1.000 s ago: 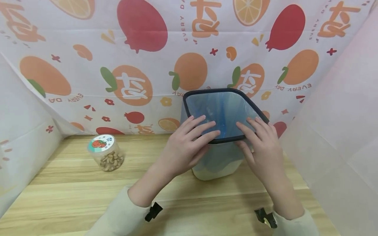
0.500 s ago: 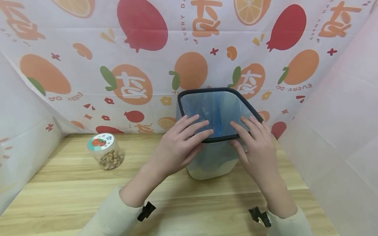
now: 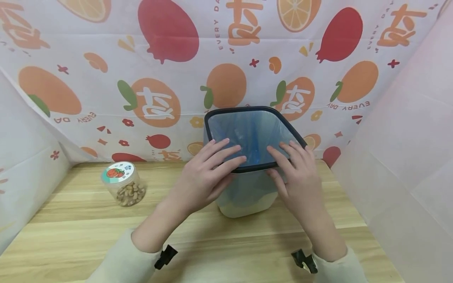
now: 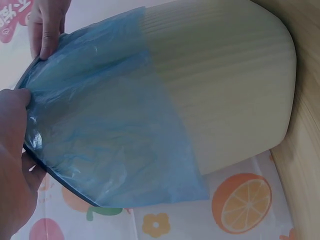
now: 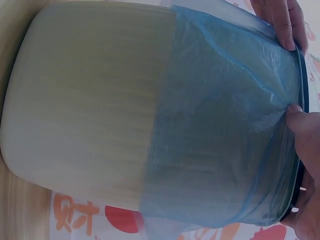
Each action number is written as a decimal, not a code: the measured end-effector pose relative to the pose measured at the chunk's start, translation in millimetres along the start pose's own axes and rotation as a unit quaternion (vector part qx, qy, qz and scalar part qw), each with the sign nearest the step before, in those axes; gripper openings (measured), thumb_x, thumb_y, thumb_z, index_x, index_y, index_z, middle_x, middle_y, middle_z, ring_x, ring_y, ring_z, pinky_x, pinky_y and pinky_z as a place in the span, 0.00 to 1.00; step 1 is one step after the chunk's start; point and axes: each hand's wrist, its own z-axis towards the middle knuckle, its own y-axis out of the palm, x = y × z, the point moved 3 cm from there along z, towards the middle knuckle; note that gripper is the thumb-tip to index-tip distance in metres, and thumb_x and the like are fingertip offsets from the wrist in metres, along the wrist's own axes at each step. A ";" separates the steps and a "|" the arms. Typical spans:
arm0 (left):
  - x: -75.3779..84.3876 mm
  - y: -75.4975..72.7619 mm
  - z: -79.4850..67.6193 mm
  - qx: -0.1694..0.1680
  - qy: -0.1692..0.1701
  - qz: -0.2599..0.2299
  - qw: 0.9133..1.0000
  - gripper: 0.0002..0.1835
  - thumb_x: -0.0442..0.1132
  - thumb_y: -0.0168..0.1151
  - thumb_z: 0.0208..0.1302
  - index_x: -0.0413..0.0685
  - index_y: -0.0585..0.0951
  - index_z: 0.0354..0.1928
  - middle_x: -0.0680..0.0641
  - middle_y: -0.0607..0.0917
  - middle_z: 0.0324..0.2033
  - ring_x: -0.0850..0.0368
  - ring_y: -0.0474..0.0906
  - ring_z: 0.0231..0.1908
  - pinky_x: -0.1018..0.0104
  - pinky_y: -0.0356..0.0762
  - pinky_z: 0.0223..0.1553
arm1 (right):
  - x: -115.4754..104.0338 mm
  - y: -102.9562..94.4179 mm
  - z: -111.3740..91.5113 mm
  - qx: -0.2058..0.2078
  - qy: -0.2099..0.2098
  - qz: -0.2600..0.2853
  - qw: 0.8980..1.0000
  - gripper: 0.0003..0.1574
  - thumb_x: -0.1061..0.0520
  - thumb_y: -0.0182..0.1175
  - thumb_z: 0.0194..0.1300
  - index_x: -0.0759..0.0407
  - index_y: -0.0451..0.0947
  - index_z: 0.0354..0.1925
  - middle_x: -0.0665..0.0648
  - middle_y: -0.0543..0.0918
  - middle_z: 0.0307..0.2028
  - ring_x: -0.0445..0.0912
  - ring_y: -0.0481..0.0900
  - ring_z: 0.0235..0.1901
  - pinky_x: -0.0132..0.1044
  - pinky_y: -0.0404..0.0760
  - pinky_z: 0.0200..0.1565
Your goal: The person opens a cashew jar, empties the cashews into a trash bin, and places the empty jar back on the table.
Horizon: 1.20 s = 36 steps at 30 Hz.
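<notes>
A pale trash can (image 3: 247, 204) stands upright on the wooden table, lined with a thin blue plastic bag (image 4: 110, 125). The bag folds over a black rim ring (image 3: 242, 109) and hangs partway down the outside. My left hand (image 3: 203, 177) holds the near left part of the rim, thumb outside and fingers reaching over into the opening. On the near right part, my right hand (image 3: 299, 177) grips the rim the same way. In the right wrist view, the right thumb (image 5: 300, 120) presses the bag against the outer wall. The bottom inside is hidden.
To the left on the table (image 3: 106, 236) stands a clear jar (image 3: 129, 192) of cashew-like nuts with a printed lid. A fruit-patterned cloth (image 3: 191, 78) hangs right behind the trash can. Pale sheets (image 3: 385, 157) close off both sides.
The trash can has slid a little to the left across the table, with both hands moving along on its rim. Their hold looks the same. The jar has stayed in place.
</notes>
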 end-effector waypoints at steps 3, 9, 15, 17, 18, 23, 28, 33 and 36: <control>-1.5 -3.5 -3.5 0.004 0.000 -0.003 1.000 0.18 0.40 0.60 0.70 0.52 0.80 0.60 0.45 0.80 0.62 0.44 0.68 0.69 0.41 0.65 0.68 | -4.7 2.1 0.8 -0.001 -0.003 0.001 1.000 0.32 0.35 0.46 0.76 0.50 0.78 0.63 0.63 0.79 0.60 0.60 0.70 0.66 0.66 0.59 0.68; -4.7 -9.6 -7.7 0.012 0.006 -0.014 1.000 0.16 0.43 0.56 0.74 0.52 0.81 0.60 0.44 0.80 0.61 0.43 0.69 0.68 0.39 0.66 0.66 | -12.9 4.8 1.9 0.004 -0.011 0.004 1.000 0.31 0.36 0.46 0.76 0.50 0.77 0.64 0.63 0.79 0.60 0.60 0.72 0.65 0.66 0.59 0.68; -10.2 -14.8 -11.3 0.019 0.013 -0.038 0.999 0.16 0.45 0.52 0.76 0.50 0.82 0.58 0.44 0.81 0.60 0.40 0.70 0.67 0.37 0.67 0.65 | -20.5 8.1 2.6 0.005 -0.007 0.000 1.000 0.29 0.38 0.49 0.76 0.48 0.76 0.65 0.62 0.79 0.60 0.59 0.72 0.65 0.66 0.58 0.68; -12.3 -17.0 -13.1 0.026 0.017 -0.040 0.999 0.17 0.45 0.50 0.77 0.49 0.82 0.58 0.43 0.81 0.59 0.40 0.71 0.66 0.36 0.68 0.63 | -23.1 9.6 3.0 0.006 -0.009 -0.001 1.000 0.28 0.38 0.50 0.75 0.47 0.76 0.65 0.61 0.79 0.61 0.58 0.72 0.65 0.66 0.58 0.68; -13.5 -18.0 -13.8 0.028 0.019 -0.041 0.999 0.17 0.45 0.49 0.78 0.49 0.82 0.57 0.43 0.82 0.59 0.40 0.71 0.66 0.35 0.68 0.63 | -24.3 10.4 3.2 0.007 -0.010 -0.001 1.000 0.28 0.39 0.52 0.75 0.47 0.76 0.65 0.61 0.79 0.61 0.58 0.72 0.65 0.66 0.58 0.68; -20.4 -22.4 -16.7 0.033 0.023 -0.054 0.998 0.18 0.46 0.48 0.78 0.48 0.83 0.57 0.42 0.82 0.59 0.41 0.69 0.68 0.34 0.67 0.63 | -29.9 13.6 5.3 0.013 -0.014 -0.008 1.000 0.28 0.40 0.56 0.72 0.46 0.76 0.66 0.60 0.79 0.61 0.57 0.72 0.64 0.65 0.58 0.68; -27.4 -25.8 -19.5 0.029 0.019 -0.068 0.997 0.18 0.47 0.49 0.78 0.48 0.83 0.57 0.42 0.81 0.60 0.41 0.68 0.69 0.33 0.66 0.63 | -36.2 17.3 7.7 0.017 -0.016 -0.013 1.000 0.29 0.40 0.58 0.71 0.45 0.75 0.67 0.60 0.79 0.61 0.57 0.72 0.64 0.65 0.59 0.67; -33.1 -29.2 -21.7 0.027 0.016 -0.080 0.996 0.18 0.47 0.50 0.78 0.47 0.83 0.57 0.42 0.81 0.60 0.40 0.67 0.70 0.31 0.64 0.63 | -42.0 22.3 10.2 0.019 -0.015 -0.020 1.000 0.30 0.40 0.59 0.71 0.45 0.74 0.67 0.59 0.79 0.62 0.56 0.72 0.65 0.64 0.59 0.67; -36.2 -31.0 -22.8 0.025 0.011 -0.083 0.996 0.18 0.47 0.49 0.78 0.47 0.83 0.57 0.42 0.81 0.60 0.40 0.66 0.70 0.31 0.64 0.64 | -44.4 25.5 11.8 0.018 -0.013 -0.021 1.000 0.31 0.41 0.60 0.70 0.44 0.73 0.68 0.59 0.78 0.62 0.56 0.71 0.66 0.63 0.59 0.68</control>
